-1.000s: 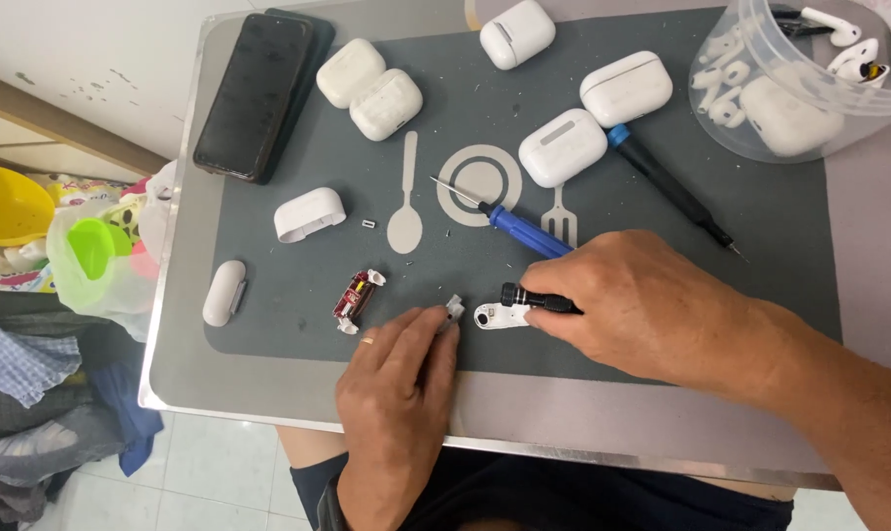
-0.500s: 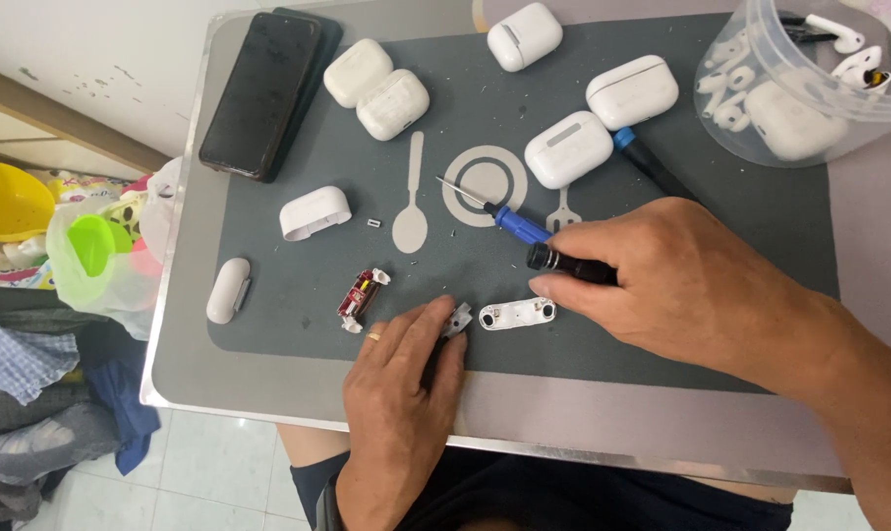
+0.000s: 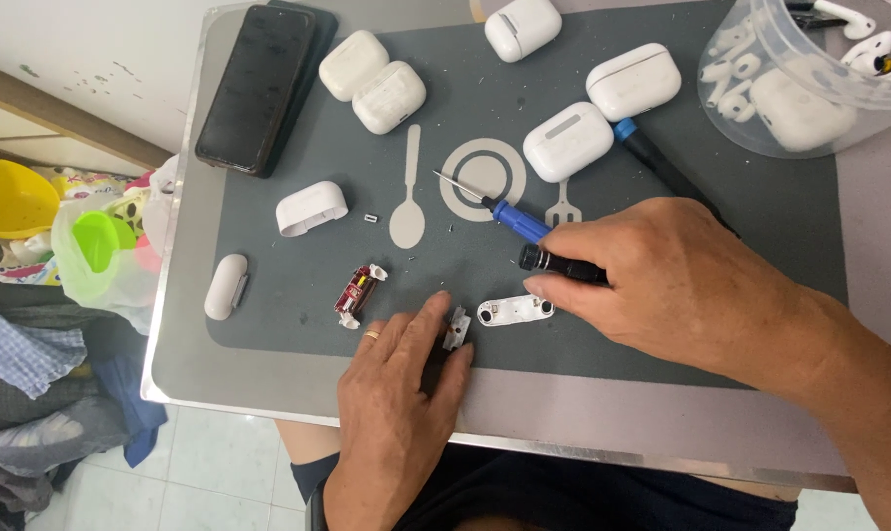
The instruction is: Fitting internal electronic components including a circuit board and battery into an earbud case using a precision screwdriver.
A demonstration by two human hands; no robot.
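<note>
Risking loss of the small metal bracket (image 3: 457,327) being pinched under left hand (image 3: 398,393) fingertips beside the white hinge plate (image 3: 515,311) on the grey mat (image 3: 298,285), right hand (image 3: 661,280) clamping a black-handled screwdriver (image 3: 563,265) that is perhaps slipping.

Black phone (image 3: 263,87), white earbud cases (image 3: 387,96)

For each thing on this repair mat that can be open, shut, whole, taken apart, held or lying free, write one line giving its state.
Black smartphone: screen dark, flat.
Four white earbud cases: lids shut.
White case shell: emptied, lying apart.
Red circuit part: removed, lying loose.
White oblong inner frame: taken out, on the mat.
Small grey metal piece: at the left hand fingertips.
Black tool: gripped by the right hand.
Blue-handled screwdriver: lying free.
Clear plastic tub: open, holding earbuds.
</note>
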